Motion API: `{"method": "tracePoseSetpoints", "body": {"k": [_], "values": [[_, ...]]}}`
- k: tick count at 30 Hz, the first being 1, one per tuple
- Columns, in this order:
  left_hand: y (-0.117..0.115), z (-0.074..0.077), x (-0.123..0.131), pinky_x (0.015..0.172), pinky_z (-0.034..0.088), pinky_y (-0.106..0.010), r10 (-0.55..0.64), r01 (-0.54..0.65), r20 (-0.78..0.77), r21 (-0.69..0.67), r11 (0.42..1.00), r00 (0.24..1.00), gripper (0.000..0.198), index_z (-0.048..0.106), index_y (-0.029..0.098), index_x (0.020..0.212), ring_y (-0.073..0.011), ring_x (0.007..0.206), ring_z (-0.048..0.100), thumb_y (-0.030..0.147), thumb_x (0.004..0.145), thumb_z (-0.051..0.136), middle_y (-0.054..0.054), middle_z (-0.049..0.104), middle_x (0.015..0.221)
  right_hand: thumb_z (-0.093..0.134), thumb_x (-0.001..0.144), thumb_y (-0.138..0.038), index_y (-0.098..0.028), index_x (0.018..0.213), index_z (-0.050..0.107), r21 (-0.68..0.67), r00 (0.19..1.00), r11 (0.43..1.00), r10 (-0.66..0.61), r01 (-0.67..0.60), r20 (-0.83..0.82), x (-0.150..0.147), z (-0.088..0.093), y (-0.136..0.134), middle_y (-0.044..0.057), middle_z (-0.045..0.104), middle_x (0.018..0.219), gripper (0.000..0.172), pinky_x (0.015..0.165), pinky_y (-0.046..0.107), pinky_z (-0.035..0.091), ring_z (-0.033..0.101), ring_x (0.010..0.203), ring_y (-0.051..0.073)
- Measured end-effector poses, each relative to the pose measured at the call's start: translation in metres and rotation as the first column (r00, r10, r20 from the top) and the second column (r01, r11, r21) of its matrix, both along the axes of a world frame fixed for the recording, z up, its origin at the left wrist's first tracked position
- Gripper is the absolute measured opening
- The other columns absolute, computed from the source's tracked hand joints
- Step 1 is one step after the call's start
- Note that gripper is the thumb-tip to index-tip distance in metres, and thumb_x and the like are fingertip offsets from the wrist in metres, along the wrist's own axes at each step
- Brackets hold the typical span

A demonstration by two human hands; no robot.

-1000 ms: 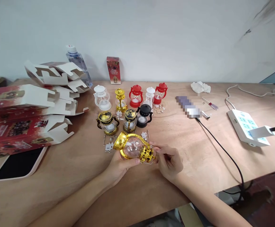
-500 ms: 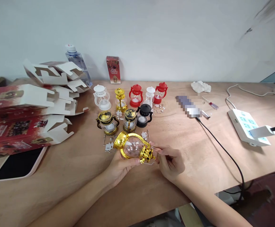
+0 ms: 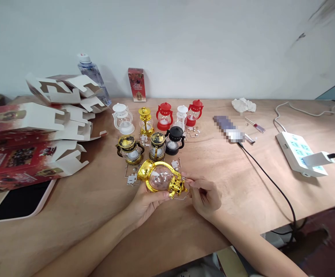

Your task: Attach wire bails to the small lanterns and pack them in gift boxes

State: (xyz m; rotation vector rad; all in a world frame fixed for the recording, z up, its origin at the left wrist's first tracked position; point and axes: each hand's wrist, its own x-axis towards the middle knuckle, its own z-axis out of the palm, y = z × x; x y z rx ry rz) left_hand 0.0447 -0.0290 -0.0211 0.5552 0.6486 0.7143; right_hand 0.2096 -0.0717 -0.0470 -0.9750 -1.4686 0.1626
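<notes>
My left hand (image 3: pixel 150 202) is wrapped round a shiny gold toy lantern (image 3: pixel 160 177) with a clear globe, tilted on its side with its top toward the right. At that top, my right hand (image 3: pixel 206 194) pinches a thin wire handle (image 3: pixel 180 199), whose ends run to the lantern's sides. Just beyond stand two black-and-gold lanterns (image 3: pixel 130 150) and a black lantern (image 3: pixel 175 140). Behind them is a row with a white lantern (image 3: pixel 123 118), a gold lantern (image 3: pixel 146 121) and red lanterns (image 3: pixel 164 116). Small wire handles and white pieces (image 3: pixel 132 179) lie among them.
Opened red-and-white boxes (image 3: pixel 23 161) are piled at the left, over a phone (image 3: pixel 23 202). A water bottle (image 3: pixel 94 77) and a small red box (image 3: pixel 137 84) stand by the wall. To the right are a screwdriver (image 3: pixel 255 125), crumpled tissue (image 3: pixel 244 104) and a power strip (image 3: pixel 298 152) with cables.
The whole view has shifted slightly. Both hands keep their hold on the gold lantern and its wire handle, with hardly any movement between them.
</notes>
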Motion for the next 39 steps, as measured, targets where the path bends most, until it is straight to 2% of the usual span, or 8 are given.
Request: {"method": "tracePoseSetpoints", "body": {"k": [4,12,16,22,28,32,35,39], "values": [[0.0,0.0,0.0,0.084,0.058,-0.032,-0.007,0.006,-0.005,-0.018,1.0,1.0,0.064,0.061,0.019,0.117,-0.0224,0.092,0.071,0.012,0.057,0.081,-0.004,0.076,0.094,0.054,0.088,-0.001,-0.024,0.098,0.054,-0.011,1.0,1.0,-0.018,0.018,0.01,0.0,0.0,0.001,0.006,0.076,0.101,0.025,0.061,0.023,0.063,0.075,0.086,0.016],[-0.002,0.002,0.0,0.086,0.058,-0.032,0.005,-0.005,0.007,-0.064,0.998,1.0,0.066,0.06,0.018,0.118,-0.0228,0.093,0.071,0.009,0.055,0.08,-0.005,0.076,0.097,0.053,0.089,-0.004,-0.022,0.092,0.054,0.009,0.996,0.996,-0.093,0.093,0.007,-0.005,0.001,0.003,0.006,0.076,0.094,0.018,0.051,0.02,0.059,0.074,0.072,0.015],[-0.001,0.003,0.0,0.083,0.058,-0.029,0.014,-0.012,0.026,-0.072,0.997,1.0,0.066,0.061,0.018,0.117,-0.022,0.091,0.072,0.008,0.055,0.08,-0.004,0.076,0.093,0.052,0.09,-0.006,-0.023,0.092,0.052,-0.008,0.998,0.998,-0.067,0.067,0.01,-0.006,-0.001,0.003,0.006,0.075,0.095,0.017,0.048,0.019,0.057,0.073,0.069,0.013],[-0.001,0.002,0.0,0.078,0.059,-0.026,0.014,-0.011,0.039,-0.088,0.996,0.999,0.066,0.061,0.018,0.117,-0.0199,0.085,0.072,0.007,0.055,0.08,-0.002,0.076,0.088,0.051,0.09,-0.004,-0.024,0.096,0.05,-0.009,0.998,0.998,-0.065,0.065,0.001,-0.004,-0.003,0.004,0.007,0.074,0.096,0.02,0.049,0.02,0.056,0.074,0.078,0.015],[0.0,-0.001,-0.001,0.076,0.058,-0.024,0.011,-0.009,0.043,-0.068,0.998,0.999,0.065,0.061,0.019,0.118,-0.0192,0.087,0.072,0.007,0.057,0.079,-0.003,0.076,0.093,0.051,0.09,-0.003,-0.024,0.096,0.051,-0.014,0.999,0.999,-0.05,0.05,0.003,-0.004,-0.006,0.004,0.006,0.073,0.097,0.021,0.049,0.019,0.055,0.073,0.079,0.015],[-0.001,-0.003,-0.002,0.076,0.056,-0.021,0.03,-0.026,0.059,-0.067,0.997,0.998,0.067,0.059,0.02,0.122,-0.0171,0.089,0.071,0.01,0.059,0.08,-0.002,0.075,0.099,0.05,0.09,-0.005,-0.024,0.101,0.05,-0.067,1.0,0.997,-0.025,0.026,0.015,-0.002,-0.008,0.005,0.007,0.071,0.102,0.022,0.042,0.016,0.049,0.071,0.072,0.012],[-0.001,-0.005,-0.002,0.077,0.057,-0.023,0.036,-0.03,0.092,-0.066,0.997,0.995,0.067,0.059,0.022,0.122,-0.0179,0.091,0.071,0.013,0.059,0.082,-0.002,0.075,0.102,0.053,0.092,-0.011,-0.023,0.106,0.051,-0.11,0.998,0.993,-0.048,0.051,0.031,-0.002,-0.002,0.007,0.007,0.069,0.1,0.019,0.046,0.017,0.051,0.069,0.072,0.012],[-0.001,-0.005,-0.003,0.079,0.058,-0.025,0.031,-0.027,0.086,-0.045,0.999,0.996,0.064,0.06,0.022,0.119,-0.0185,0.092,0.07,0.015,0.059,0.081,-0.003,0.074,0.107,0.05,0.094,-0.014,-0.022,0.107,0.056,-0.079,0.981,0.993,-0.067,0.082,0.181,-0.002,0.012,0.009,0.003,0.068,0.083,0.017,0.055,0.02,0.055,0.066,0.067,0.012]]}}
